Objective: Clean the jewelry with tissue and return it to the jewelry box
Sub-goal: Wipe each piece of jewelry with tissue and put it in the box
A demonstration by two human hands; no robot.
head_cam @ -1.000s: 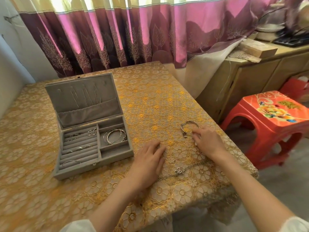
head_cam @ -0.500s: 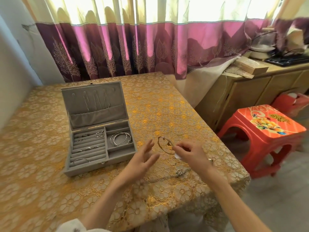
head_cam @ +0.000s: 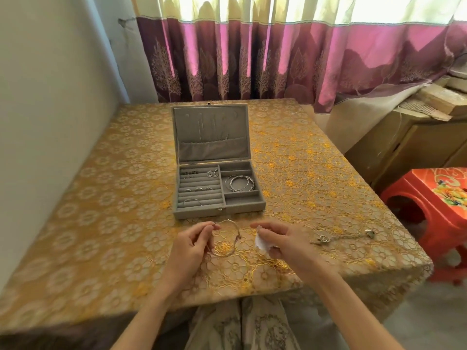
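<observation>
Jewelry box (head_cam: pixel 219 210) is seen standing open on the counter (head_cam: pixel 316 178), which is covered by a gold floral cloth; its lid is propped upright at the back, with a gathered pocket across the lower part and thin chains (head_cam: pixel 212 127) hung above it. The left half of the tray is taken up by ring rolls: small rings (head_cam: pixel 190 173) are tucked in at the far rows, a pair of earrings (head_cam: pixel 213 174) is set just beside them, more rings (head_cam: pixel 198 189) are lodged midway, and a thin bangle (head_cam: pixel 192 200) is laid in the nearest row. On the right, several silver bangles (head_cam: pixel 239 183) are stacked in the large middle compartment.

In front of the box, a silver bangle bracelet (head_cam: pixel 225 237) is pinched at its upper end by the left hand (head_cam: pixel 190 251), fingers curled round it, the loop held just above the cloth. A small scrap of white tissue (head_cam: pixel 262 242) is gripped by the right hand (head_cam: pixel 283 245), just beside the bracelet and apart from it. A chain bracelet (head_cam: pixel 345 237) is left lying on the counter to the right, well clear of the box. A red plastic stool (head_cam: pixel 429 205) is seen beyond the counter's right edge.
</observation>
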